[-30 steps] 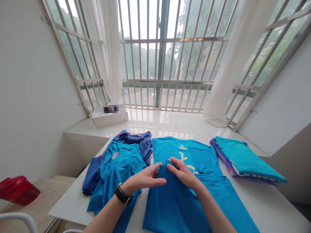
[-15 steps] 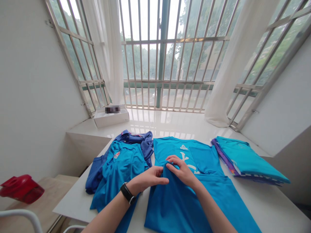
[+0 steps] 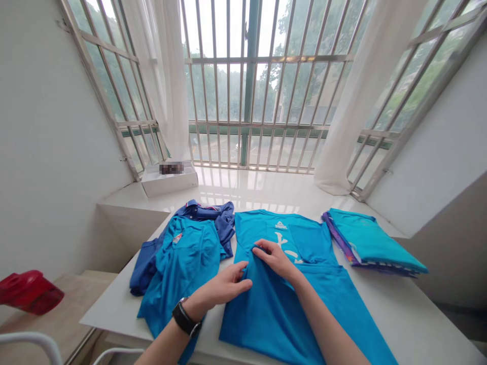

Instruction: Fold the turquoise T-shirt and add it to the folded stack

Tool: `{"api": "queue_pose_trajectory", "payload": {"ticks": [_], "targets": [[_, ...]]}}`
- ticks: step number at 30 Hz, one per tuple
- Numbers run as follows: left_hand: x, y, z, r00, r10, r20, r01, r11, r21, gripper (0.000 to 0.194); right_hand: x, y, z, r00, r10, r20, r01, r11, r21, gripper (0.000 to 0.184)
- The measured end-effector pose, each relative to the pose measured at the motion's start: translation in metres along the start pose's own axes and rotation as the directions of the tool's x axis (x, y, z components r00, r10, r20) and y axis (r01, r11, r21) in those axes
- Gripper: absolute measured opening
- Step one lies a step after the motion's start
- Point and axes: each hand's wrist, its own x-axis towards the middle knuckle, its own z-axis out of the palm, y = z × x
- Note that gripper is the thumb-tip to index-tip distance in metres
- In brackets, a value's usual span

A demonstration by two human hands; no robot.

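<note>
Blue shirt (image 3: 274, 304): spread on the white surface (image 3: 429, 314) directly before the person, its collar end toward the window and white print partly covered by a turned-over layer; laid centrally, it seems, so that both arms reach it evenly.
Right grip (image 3: 277, 257): thumb and fingers together, clamped on a raised peak of the shirt's cloth, presumably to hold that layer off the one beneath.
Left grip (image 3: 228, 286): thumb and fingers apart, just beside the pinched peak, probably placed there to steady the fabric; whether a fingertip touches it cannot be told, the curled fingers being partly hidden.
Loose garments: a second blue shirt (image 3: 196, 248), rumpled, lies over a navy polo shirt (image 3: 226, 223), left of the main one.
Folded stack (image 3: 376, 238): layered teal and purple clothing at the right, likely set there to separate it from the unfolded pieces.
</note>
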Motion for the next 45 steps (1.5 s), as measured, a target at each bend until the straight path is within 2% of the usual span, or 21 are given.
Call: {"api": "queue_pose_trajectory", "payload": {"ticks": [2, 4, 8, 14, 18, 21, 25, 28, 30, 32, 35, 37, 40, 42, 45], "targets": [[-0.021, -0.004, 0.003, 0.997, -0.076, -0.024, 0.076, 0.997, 0.006, 0.061, 0.0, 0.0, -0.001, 1.0, 0.005, 0.0, -0.005, 1.0, 0.012, 0.038], [-0.043, -0.005, 0.007, 0.984, -0.148, -0.098, 0.153, 0.987, 0.054, 0.07, 0.0, -0.001, -0.003, 1.0, -0.001, -0.001, 0.001, 1.0, 0.015, 0.038], [-0.072, -0.006, 0.022, 0.949, -0.186, -0.252, 0.225, 0.965, 0.135, 0.067, -0.001, 0.0, -0.003, 0.999, -0.016, -0.037, 0.016, 1.0, -0.001, 0.037], [-0.082, -0.018, 0.04, 0.938, -0.144, -0.315, 0.145, 0.989, -0.02, 0.063, 0.0, 0.0, 0.006, 0.997, -0.056, -0.05, 0.054, 0.997, -0.053, 0.033], [-0.088, -0.015, 0.04, 0.947, -0.174, -0.269, 0.148, 0.982, -0.116, 0.068, 0.001, 0.002, 0.013, 0.997, -0.083, -0.001, 0.083, 0.994, -0.074, 0.032], [-0.093, -0.01, 0.037, 0.942, -0.178, -0.284, 0.153, 0.982, -0.109, 0.068, 0.002, 0.006, 0.019, 0.996, -0.092, 0.006, 0.092, 0.992, -0.088, 0.03], [-0.094, -0.004, 0.028, 0.922, -0.144, -0.36, 0.158, 0.987, 0.01, 0.065, 0.003, 0.012, 0.023, 0.99, -0.139, -0.013, 0.136, 0.981, -0.137, 0.025], [-0.077, 0.01, 0.011, 0.921, -0.023, -0.389, 0.116, 0.969, 0.219, 0.054, 0.002, 0.013, 0.023, 0.986, -0.166, 0.002, 0.164, 0.969, -0.184, 0.022], [-0.053, 0.022, -0.005, 0.914, 0.1, -0.394, 0.057, 0.928, 0.368, 0.046, 0.001, 0.013, 0.023, 0.986, -0.164, 0.0, 0.161, 0.965, -0.209, 0.02], [-0.022, 0.032, -0.023, 0.938, 0.158, -0.309, 0.001, 0.889, 0.457, 0.043, 0.0, 0.012, 0.022, 0.988, -0.154, -0.007, 0.15, 0.968, -0.203, 0.017], [0.027, 0.032, -0.045, 0.987, 0.156, -0.048, -0.101, 0.814, 0.572, 0.039, -0.004, 0.009, 0.021, 0.992, -0.126, -0.005, 0.124, 0.977, -0.173, 0.019], [0.052, 0.023, -0.054, 0.985, 0.16, 0.071, -0.171, 0.785, 0.596, 0.032, -0.006, 0.006, 0.019, 0.993, -0.115, -0.002, 0.113, 0.978, -0.177, 0.02], [0.072, 0.006, -0.06, 0.963, 0.172, 0.206, -0.257, 0.808, 0.53, 0.023, -0.007, 0.002, 0.014, 0.997, -0.082, -0.009, 0.078, 0.976, -0.201, 0.014], [0.075, -0.003, -0.06, 0.956, 0.185, 0.226, -0.274, 0.84, 0.469, 0.024, -0.007, -0.001, 0.01, 0.999, -0.054, 0.005, 0.054, 0.975, -0.217, 0.013], [0.072, -0.009, -0.058, 0.96, 0.206, 0.188, -0.27, 0.852, 0.449, 0.03, -0.009, -0.007, 0.005, 0.997, -0.028, 0.071, 0.047, 0.96, -0.276, 0.013]]}}
